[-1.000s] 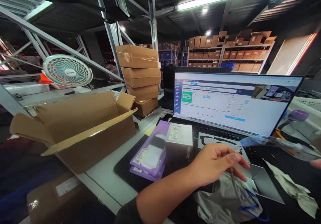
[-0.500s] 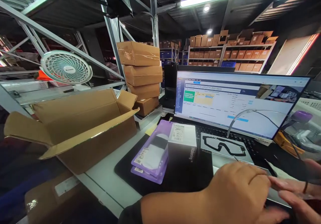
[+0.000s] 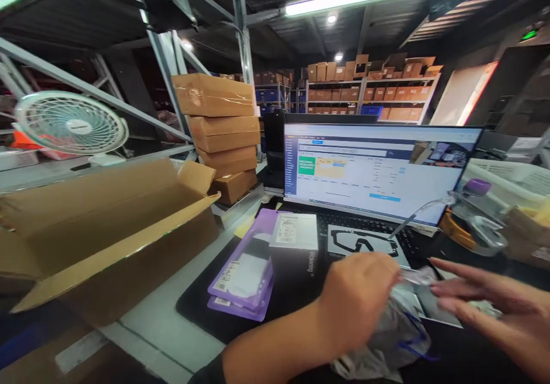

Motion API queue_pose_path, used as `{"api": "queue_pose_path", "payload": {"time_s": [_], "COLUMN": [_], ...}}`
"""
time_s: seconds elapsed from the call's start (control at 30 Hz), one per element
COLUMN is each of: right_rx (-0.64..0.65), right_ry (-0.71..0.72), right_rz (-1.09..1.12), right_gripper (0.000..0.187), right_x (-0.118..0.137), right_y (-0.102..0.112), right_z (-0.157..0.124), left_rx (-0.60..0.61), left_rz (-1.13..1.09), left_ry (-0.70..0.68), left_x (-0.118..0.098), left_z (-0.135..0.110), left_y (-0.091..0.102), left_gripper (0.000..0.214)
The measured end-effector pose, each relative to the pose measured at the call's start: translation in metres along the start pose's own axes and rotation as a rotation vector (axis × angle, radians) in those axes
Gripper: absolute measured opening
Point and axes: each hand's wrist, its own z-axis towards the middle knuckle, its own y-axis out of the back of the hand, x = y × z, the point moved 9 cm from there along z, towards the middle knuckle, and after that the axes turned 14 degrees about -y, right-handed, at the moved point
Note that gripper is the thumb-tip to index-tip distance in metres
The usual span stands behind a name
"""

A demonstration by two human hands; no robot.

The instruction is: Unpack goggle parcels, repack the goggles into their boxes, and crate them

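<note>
My left hand (image 3: pixel 356 298) is closed on a grey cloth pouch (image 3: pixel 387 338) with a blue cord, low in the middle of the black desk mat (image 3: pixel 193 309). My right hand (image 3: pixel 494 304) reaches in from the right with fingers stretched flat toward the pouch. A pair of clear glasses (image 3: pixel 464 218) with a thin temple arm hovers above the hands, in front of the monitor (image 3: pixel 378 169). A grey product box (image 3: pixel 296 246) and purple packets (image 3: pixel 243 275) lie left of my left hand. A card printed with a glasses outline (image 3: pixel 363 243) lies behind it.
An open cardboard box (image 3: pixel 107 229) takes up the left of the table. Sealed brown boxes (image 3: pixel 219 132) are stacked behind it, beside a white fan (image 3: pixel 71 123). A keyboard (image 3: pixel 344 220) sits under the monitor. White baskets (image 3: pixel 515 175) stand at the right.
The view has swung right. My right hand has come further into view with its fingers flattened. The grey pouch shows again under my left hand, and the glasses have shifted right and lower.
</note>
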Motion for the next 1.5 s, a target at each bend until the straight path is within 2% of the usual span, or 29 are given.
{"api": "queue_pose_path", "payload": {"time_s": [0.07,0.13,0.17,0.23,0.27,0.33,0.4,0.5,0.6,0.7,0.83,1.0,1.07,1.2,1.27,1.37,1.5], "right_rx": [0.025,0.004,-0.007,0.061,0.115,0.175,0.14,0.052,-0.018,-0.081,-0.151,-0.198,-0.243,-0.306,-0.302,-0.262,-0.218], "right_ry": [-0.138,-0.205,-0.199,-0.155,-0.13,-0.084,-0.052,0.009,0.177,0.343,0.439,0.427,0.424,0.44,0.445,0.455,0.481], "right_rz": [-0.047,-0.097,-0.07,0.055,0.126,0.239,0.313,0.358,0.271,0.182,0.068,-0.046,-0.088,-0.157,-0.174,-0.17,-0.159], "right_gripper": [0.042,0.046,0.055,0.068,0.066,0.05,0.038,0.033,0.019,0.016,0.015,0.014,0.015,0.018,0.02,0.02,0.019], "right_x": [-0.01,-0.013,-0.01,-0.001,0.005,0.016,0.023,0.031,0.046,0.062,0.074,0.074,0.074,0.074,0.074,0.075,0.077], "right_y": [0.012,0.024,0.027,0.02,0.013,0.003,0.004,0.015,0.027,0.038,0.044,0.044,0.046,0.048,0.044,0.036,0.029], "right_z": [0.02,0.031,0.034,0.035,0.034,0.03,0.027,0.024,0.017,0.003,-0.017,-0.027,-0.028,-0.029,-0.028,-0.026,-0.028], "left_rx": [-0.111,-0.136,-0.119,-0.088,-0.078,-0.084,-0.095,-0.093,-0.039,0.009,0.054,0.084,0.088,0.238,0.313,0.314,0.248], "left_rz": [0.005,0.013,0.006,-0.006,-0.008,-0.002,0.01,0.035,0.018,0.008,-0.007,-0.077,-0.115,-0.134,-0.144,-0.15,-0.201], "left_ry": [0.037,0.068,0.087,0.097,0.098,0.095,0.113,0.152,0.239,0.356,0.439,0.458,0.474,0.429,0.403,0.398,0.392], "left_x": [0.01,0.02,0.025,0.033,0.037,0.042,0.048,0.056,0.065,0.077,0.087,0.084,0.081,0.063,0.052,0.044,0.043], "left_z": [0.001,0.002,0.002,0.001,0.0,-0.002,-0.005,-0.007,-0.006,-0.006,-0.007,-0.011,-0.013,-0.011,-0.009,-0.005,-0.003], "left_y": [0.014,0.019,0.017,0.014,0.013,0.014,0.016,0.019,0.016,0.012,0.008,0.003,0.003,0.003,0.003,0.007,0.004], "left_gripper": [0.016,0.014,0.015,0.017,0.018,0.019,0.021,0.018,0.02,0.023,0.029,0.025,0.031,0.076,0.089,0.082,0.069]}}
